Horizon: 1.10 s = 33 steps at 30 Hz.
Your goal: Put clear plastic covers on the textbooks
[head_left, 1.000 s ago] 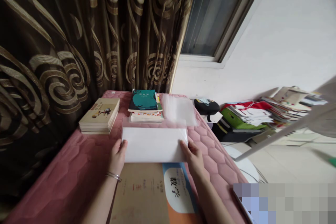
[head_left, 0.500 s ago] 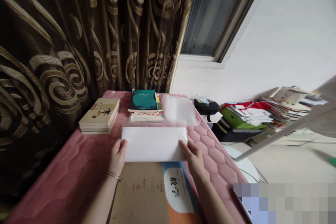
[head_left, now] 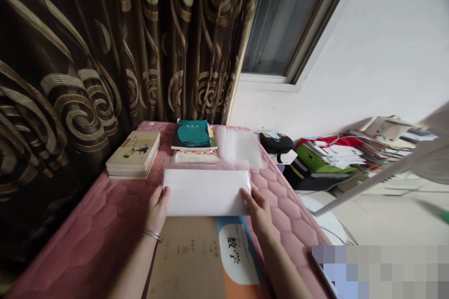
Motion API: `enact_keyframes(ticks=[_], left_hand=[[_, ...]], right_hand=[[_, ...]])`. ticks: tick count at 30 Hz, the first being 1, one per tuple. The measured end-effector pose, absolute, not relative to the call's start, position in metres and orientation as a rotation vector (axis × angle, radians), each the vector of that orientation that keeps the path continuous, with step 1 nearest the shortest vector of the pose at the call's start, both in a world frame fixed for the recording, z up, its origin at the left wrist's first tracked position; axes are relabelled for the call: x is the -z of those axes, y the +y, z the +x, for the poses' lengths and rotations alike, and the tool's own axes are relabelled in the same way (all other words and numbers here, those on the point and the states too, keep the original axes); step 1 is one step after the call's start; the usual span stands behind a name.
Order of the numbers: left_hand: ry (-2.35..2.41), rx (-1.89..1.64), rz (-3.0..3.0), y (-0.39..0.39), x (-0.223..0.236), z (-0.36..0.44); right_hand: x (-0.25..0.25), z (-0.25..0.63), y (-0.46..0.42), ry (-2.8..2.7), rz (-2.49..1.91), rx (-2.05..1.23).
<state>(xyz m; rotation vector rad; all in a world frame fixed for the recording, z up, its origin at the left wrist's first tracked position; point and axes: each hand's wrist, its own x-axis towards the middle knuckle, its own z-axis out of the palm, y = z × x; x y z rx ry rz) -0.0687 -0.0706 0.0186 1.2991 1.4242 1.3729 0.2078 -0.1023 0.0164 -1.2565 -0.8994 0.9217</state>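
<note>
1 white sheet (head_left: 206, 192) | long axis left–right; clear cover (head_left: 228, 165) projects at far edge | left hand (head_left: 157, 208), right hand (head_left: 258, 206): fingers pinching opposite short ends

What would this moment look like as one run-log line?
left hand: holds white item, left edge; right hand: holds right edge; near side: math textbook; far side: teal book, translucent sheets

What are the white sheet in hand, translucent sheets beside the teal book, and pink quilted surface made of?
White sheet: probably smooth paper; the clear margin past its far edge suggests plastic film.
Translucent sheets: likely thin plastic, milky, see-through at the edges.
Pink quilted surface: apparently padded fabric, slight sheen; puffy cells between sunken seams.
</note>
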Motion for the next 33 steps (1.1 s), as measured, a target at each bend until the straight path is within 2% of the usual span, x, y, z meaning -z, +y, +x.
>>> enact_keyframes(ticks=[33], left_hand=[[1.370, -1.374, 1.238, -0.0689, -0.0106, -0.0708]], right_hand=[[-0.0163, 0.2086, -0.1019, -0.962, -1.287, -0.853]])
